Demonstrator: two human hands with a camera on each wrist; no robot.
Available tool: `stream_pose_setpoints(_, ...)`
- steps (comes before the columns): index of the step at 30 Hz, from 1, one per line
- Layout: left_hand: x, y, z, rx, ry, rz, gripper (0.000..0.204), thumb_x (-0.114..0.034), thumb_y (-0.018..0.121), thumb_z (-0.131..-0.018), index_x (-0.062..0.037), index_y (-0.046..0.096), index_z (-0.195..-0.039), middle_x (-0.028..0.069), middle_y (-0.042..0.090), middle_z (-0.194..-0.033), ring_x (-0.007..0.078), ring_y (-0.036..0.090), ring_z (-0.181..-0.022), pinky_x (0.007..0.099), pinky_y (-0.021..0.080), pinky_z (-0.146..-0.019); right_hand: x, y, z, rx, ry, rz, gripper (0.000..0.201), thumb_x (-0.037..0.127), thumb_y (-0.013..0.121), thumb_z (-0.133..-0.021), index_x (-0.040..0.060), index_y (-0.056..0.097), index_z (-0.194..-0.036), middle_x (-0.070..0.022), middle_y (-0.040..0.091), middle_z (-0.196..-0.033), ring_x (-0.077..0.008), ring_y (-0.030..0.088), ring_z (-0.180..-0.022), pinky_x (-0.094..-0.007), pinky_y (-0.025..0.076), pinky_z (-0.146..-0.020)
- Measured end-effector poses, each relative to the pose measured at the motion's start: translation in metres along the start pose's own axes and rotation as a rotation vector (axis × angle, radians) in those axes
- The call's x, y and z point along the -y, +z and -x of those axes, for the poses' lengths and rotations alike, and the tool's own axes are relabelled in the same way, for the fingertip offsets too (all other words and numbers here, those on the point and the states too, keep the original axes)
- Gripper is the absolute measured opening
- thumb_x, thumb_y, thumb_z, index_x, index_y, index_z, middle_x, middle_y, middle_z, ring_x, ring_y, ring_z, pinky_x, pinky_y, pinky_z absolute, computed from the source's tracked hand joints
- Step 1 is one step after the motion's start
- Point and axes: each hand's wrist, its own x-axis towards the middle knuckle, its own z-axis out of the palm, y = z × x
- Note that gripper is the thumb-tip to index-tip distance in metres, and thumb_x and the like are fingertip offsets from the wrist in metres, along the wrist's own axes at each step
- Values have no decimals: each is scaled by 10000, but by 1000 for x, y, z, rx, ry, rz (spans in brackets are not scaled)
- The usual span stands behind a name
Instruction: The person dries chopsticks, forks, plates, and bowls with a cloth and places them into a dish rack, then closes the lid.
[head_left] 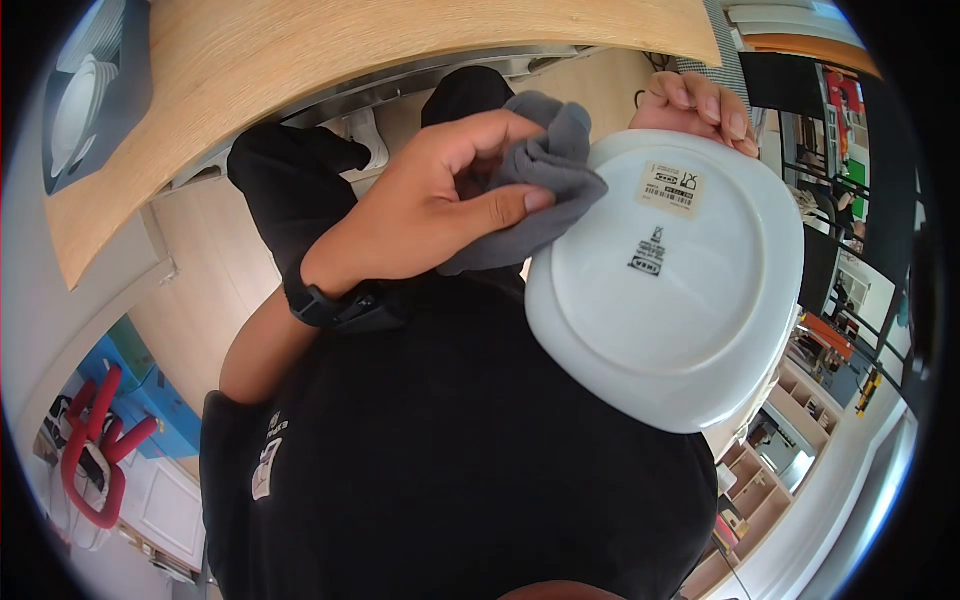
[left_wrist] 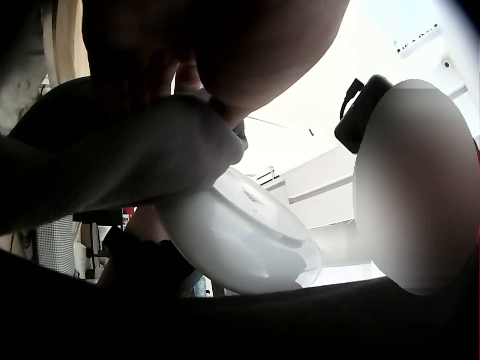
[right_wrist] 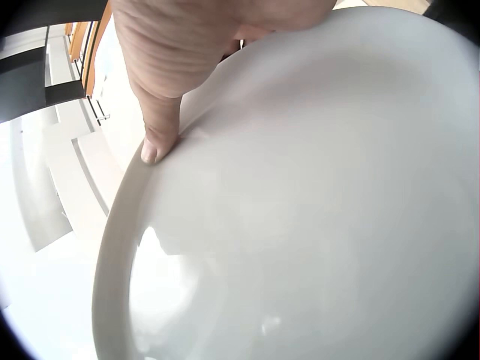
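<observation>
A white rounded-square plate (head_left: 670,290) is tilted up with its underside toward the head camera, showing a sticker and printed marks. My right hand (head_left: 697,108) grips its far rim; in the right wrist view the thumb (right_wrist: 159,142) lies over the edge onto the smooth upper face (right_wrist: 300,202). A bunched grey cloth (head_left: 555,165) is pinched in my left hand (head_left: 430,200) between thumb and fingers, overlapping the plate's left edge. The left wrist view shows the cloth (left_wrist: 150,150) right against the plate (left_wrist: 240,232), with much of the hand dark.
A wooden table (head_left: 350,30) curves across the front. At its left stands a grey rack (head_left: 120,95) with several white plates (head_left: 80,115). Below the table are the person's legs in black trousers (head_left: 285,185). A red-armed object (head_left: 100,450) stands at far left, and shelves (head_left: 765,480) at right.
</observation>
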Motion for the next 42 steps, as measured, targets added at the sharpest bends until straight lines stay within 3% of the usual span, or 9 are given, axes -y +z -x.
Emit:
stream_pose_setpoints(7,-3,2,-2,58,23,-53,330,-110,708,-946,3,609,-1240,17,681,-1057,67,618,-960,236,512,-821,22,-14,17,16,-35,41,173,188,598,-1002,82,683,-1109,-75,619,-1177,-229,545,-1155,-389,396,-1075)
stream_pose_setpoints(10,-8,-3,-2,26,30,-59,326,-105,702,-950,6,611,-1243,21,682,-1061,64,617,-959,235,514,-828,12,23,33,-407,-51,327,159,170,586,-1007,37,638,-1078,-89,597,-1122,-229,545,-1103,-366,397,-1066)
stream_pose_setpoints(18,-2,-7,-8,-22,47,-22,311,-90,673,-967,11,606,-1253,17,684,-1045,51,618,-941,231,514,-842,-40,59,45,-642,233,693,168,167,562,-1034,29,578,-940,-52,612,-913,-144,599,-784,-260,508,-695)
stream_pose_setpoints(24,10,-15,-10,-62,1,-25,287,-88,657,-975,6,608,-1241,7,684,-1038,31,609,-929,219,511,-823,-41,68,43,-655,361,355,153,192,552,-1036,49,597,-1003,-48,620,-973,-112,600,-856,-248,511,-750)
stream_pose_setpoints(26,14,-19,-10,-44,-48,-98,289,-91,649,-978,5,605,-1247,7,685,-1035,30,612,-925,219,512,-815,-29,82,27,-926,672,356,161,198,535,-1036,60,604,-1082,-44,610,-993,-114,610,-909,-258,517,-784)
stream_pose_setpoints(27,16,-22,-10,-34,-45,-98,289,-91,649,-978,5,605,-1247,7,685,-1035,30,612,-925,219,512,-815,-33,30,60,-711,577,-235,329,348,492,-1061,62,573,-1202,-57,615,-1050,-161,612,-982,-328,520,-864)
stream_pose_setpoints(30,11,-32,-8,-60,-42,-87,289,-91,644,-979,11,606,-1246,15,692,-1036,42,624,-926,224,512,-827,-32,56,28,-994,587,-48,287,318,529,-1026,44,566,-1103,-81,593,-982,-197,573,-880,-315,514,-831)
stream_pose_setpoints(34,-21,-45,-5,-245,-26,-99,276,-64,621,-979,30,607,-1238,40,700,-1062,72,642,-937,230,510,-849,-23,57,24,-982,588,-93,327,296,468,-1072,62,559,-1282,-66,671,-1223,-235,638,-1125,-379,540,-936)
stream_pose_setpoints(42,-49,-127,-7,-642,292,-105,257,-80,590,-1002,15,620,-1239,32,697,-1060,67,634,-914,226,505,-819,-22,45,39,-1095,612,31,315,184,544,-1038,53,532,-1325,-70,659,-1288,-222,640,-1171,-377,547,-978)
